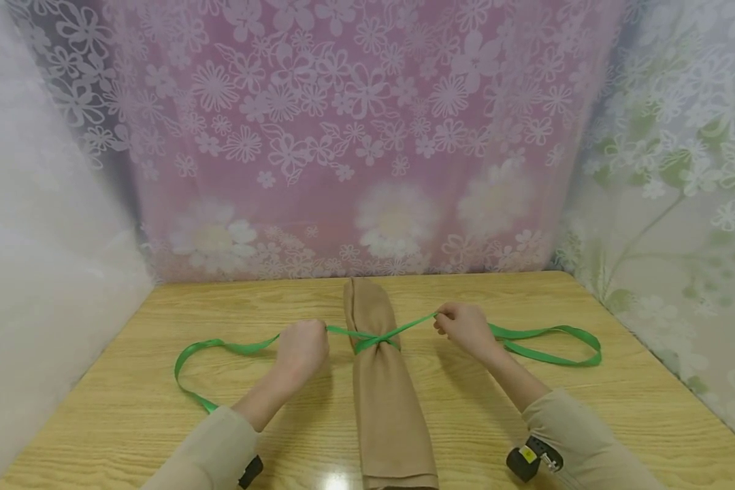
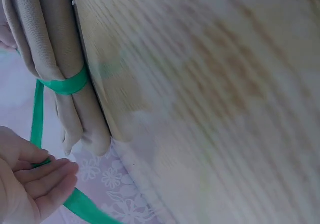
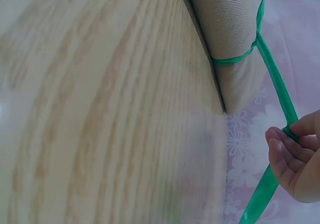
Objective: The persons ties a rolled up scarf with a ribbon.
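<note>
A folded brown cloth (image 1: 392, 415) lies lengthwise on the table, cinched near its far part by a green ribbon (image 1: 378, 339) that crosses over itself on top. To the left of the cloth, my left hand (image 1: 303, 347) grips one ribbon end; the left wrist view shows the ribbon (image 2: 37, 114) passing between thumb and curled fingers. On the other side my right hand (image 1: 465, 328) pinches the other end, thumb against fingers in the right wrist view, with the ribbon (image 3: 274, 74) stretched straight up to the crossing. Both lengths between hands and cloth look taut.
Loose ribbon tails curve over the wooden table (image 1: 159, 401): one loop (image 1: 186, 357) left of the left hand, another (image 1: 594, 347) beyond the right hand. A flowered pink curtain (image 1: 367, 136) hangs behind the far edge, with pale sheeting (image 1: 49, 224) at the sides.
</note>
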The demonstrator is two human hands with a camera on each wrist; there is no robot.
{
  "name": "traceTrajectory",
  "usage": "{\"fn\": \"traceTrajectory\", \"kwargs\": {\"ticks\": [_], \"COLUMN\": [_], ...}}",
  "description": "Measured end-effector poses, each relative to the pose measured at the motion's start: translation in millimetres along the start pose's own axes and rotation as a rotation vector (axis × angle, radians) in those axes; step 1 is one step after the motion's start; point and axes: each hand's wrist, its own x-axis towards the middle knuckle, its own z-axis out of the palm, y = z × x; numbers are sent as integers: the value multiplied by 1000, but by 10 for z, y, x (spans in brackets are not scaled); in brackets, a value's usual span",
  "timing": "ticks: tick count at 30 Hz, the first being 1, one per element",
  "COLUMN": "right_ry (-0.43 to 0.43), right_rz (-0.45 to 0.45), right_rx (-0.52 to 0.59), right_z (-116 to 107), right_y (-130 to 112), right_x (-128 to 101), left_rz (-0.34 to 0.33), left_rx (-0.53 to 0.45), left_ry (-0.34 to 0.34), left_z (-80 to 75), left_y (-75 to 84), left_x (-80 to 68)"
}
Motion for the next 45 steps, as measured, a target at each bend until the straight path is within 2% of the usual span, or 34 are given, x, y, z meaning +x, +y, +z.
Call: {"fn": "traceTrajectory", "kwargs": {"ticks": [5, 10, 13, 17, 21, 24, 26, 29, 34, 38, 45], "right_ry": [36, 81, 126, 198, 254, 281, 290, 293, 275, 249, 180], "right_rz": [29, 59, 36, -41, -109, -96, -63, -7, 51, 78, 121], "right_rx": [117, 78, 71, 17, -75, -72, -47, 13, 154, 269, 553], "right_z": [-14, -15, -6, 8, 17, 23, 29, 43, 61, 59, 55], "right_y": [-16, -65, -93, -113, -130, -154, -168, -185, -213, -242, -264], "right_x": [6, -9, -6, 15, 40, 48, 50, 53, 58, 68, 111], "left_rz": [-39, -124, -89, -12, -13, -43, -74, -147, -314, -444, -552], "left_rx": [-156, -344, -351, -297, -308, -336, -373, -479, -708, -854, -1019], "left_ry": [53, 83, 175, 293, 336, 357, 358, 339, 269, 205, 140], "left_z": [15, 29, 49, 73, 76, 74, 77, 75, 33, -22, -44], "left_y": [-24, -14, -4, 0, 7, 23, 35, 63, 119, 154, 180], "left_x": [21, 40, 55, 84, 112, 130, 141, 154, 176, 203, 265]}}
